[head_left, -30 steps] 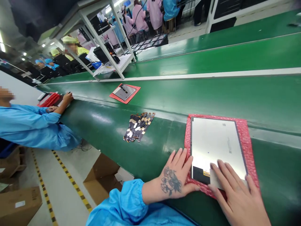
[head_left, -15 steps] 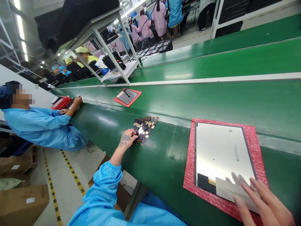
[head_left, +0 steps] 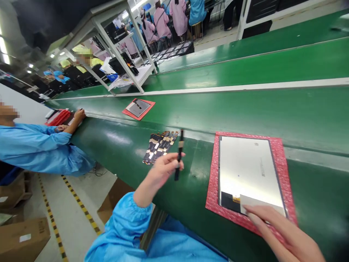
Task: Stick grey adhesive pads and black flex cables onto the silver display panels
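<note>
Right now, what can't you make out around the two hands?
- Head view: part of the dark strip, hidden by the left hand.
- Head view: near edge of the silvery panel, partly covered by the right hand.
- Head view: the panel's print, too small to read.
- Head view: right forearm, beyond the bottom edge.

Electronics factory, green worktops (head_left: pixel 196 109), rows of smocked workers (head_left: pixel 161 23), striped floor tape (head_left: pixel 81 205), boxes (head_left: pixel 32 231), panels (head_left: pixel 248 167) on red wrap (head_left: pixel 280 163)
</note>
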The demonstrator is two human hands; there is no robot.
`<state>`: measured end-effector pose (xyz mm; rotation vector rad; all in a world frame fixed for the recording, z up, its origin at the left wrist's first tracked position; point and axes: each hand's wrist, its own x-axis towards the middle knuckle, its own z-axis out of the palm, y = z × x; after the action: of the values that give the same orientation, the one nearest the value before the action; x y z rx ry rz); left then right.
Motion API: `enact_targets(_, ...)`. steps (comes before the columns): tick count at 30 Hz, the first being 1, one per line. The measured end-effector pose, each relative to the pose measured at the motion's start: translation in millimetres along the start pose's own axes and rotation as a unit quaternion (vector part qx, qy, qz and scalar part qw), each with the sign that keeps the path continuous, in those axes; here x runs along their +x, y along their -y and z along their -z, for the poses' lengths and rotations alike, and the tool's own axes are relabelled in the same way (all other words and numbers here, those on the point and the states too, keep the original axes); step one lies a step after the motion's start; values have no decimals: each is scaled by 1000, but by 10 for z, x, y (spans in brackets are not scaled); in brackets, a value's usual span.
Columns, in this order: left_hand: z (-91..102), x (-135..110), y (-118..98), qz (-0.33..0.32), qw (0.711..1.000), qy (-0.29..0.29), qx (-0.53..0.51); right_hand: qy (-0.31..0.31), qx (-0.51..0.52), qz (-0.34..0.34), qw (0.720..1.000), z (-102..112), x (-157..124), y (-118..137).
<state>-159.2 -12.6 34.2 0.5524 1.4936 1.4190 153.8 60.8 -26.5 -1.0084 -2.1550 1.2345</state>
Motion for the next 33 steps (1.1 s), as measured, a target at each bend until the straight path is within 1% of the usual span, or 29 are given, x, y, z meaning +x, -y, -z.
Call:
enact_targets(1, -234, -1, 76, 54, 995, 48, -71, 57, 41, -49, 996, 6, 98, 133)
enact_targets(2, -459, 0, 154, 100, 985, 78, -118, 86, 73, -92, 989, 8, 205, 253)
enact_targets(3, -665, 1, 230, 134, 975, 94, -150, 126, 104, -123, 979, 7, 313, 350)
enact_targets(4, -845, -1, 298, 155, 968, 101, -167, 146, 134, -141, 970, 6, 413, 416)
enact_targets(6, -1112, -12, 402, 162, 968, 97, -168, 155, 197, -176, 952, 12, 561, 455)
enact_targets(8, -1261, -23, 459, 139, 977, 96, -133, 157, 248, -208, 933, 34, 623, 405)
enact_targets(11, -1342, -25, 481, 77, 990, 103, -57, 179, 283, -232, 913, 79, 611, 297)
enact_targets(13, -1363, -18, 485, 52, 993, 102, -26, 203, 277, -224, 912, 99, 592, 254)
enact_targets(16, -1388, -1, 503, 55, 993, 107, -3, 220, 239, -195, 926, 112, 587, 230)
enact_targets(19, -1385, 14, 531, 51, 990, 128, 34, 228, 202, -174, 936, 141, 587, 207)
enact_targets(20, -1368, 14, 542, 38, 989, 133, 55, 226, 188, -164, 942, 161, 585, 190)
enact_targets(21, -1342, 10, 555, 14, 987, 134, 85, 211, 166, -149, 952, 185, 584, 165)
enact_targets(22, -1306, 2, 572, -23, 983, 131, 127, 177, 132, -128, 967, 212, 583, 134)
enact_targets(23, -1264, -12, 597, -73, 973, 126, 179, 127, 85, -103, 983, 239, 584, 95)
enact_targets(24, -1216, -30, 629, -132, 955, 122, 237, 70, 31, -74, 994, 262, 586, 52)
enact_targets(25, -1167, -52, 670, -192, 927, 121, 298, 18, -22, -44, 999, 278, 590, 8)
enact_targets(26, -1119, -76, 719, -246, 893, 124, 356, -19, -68, -14, 997, 285, 595, -34)
enact_targets(27, -1074, -100, 772, -291, 857, 128, 406, -37, -100, 13, 994, 283, 601, -71)
enact_targets(29, -1001, -139, 874, -345, 795, 132, 482, -30, -128, 51, 990, 251, 610, -118)
enact_targets(30, -972, -152, 916, -358, 773, 130, 508, -19, -131, 61, 989, 227, 613, -126)
enact_targets(31, -949, -160, 948, -367, 756, 126, 527, -10, -133, 67, 989, 201, 615, -123)
enact_targets(33, -914, -160, 977, -382, 736, 118, 546, 7, -132, 69, 989, 152, 615, -95)
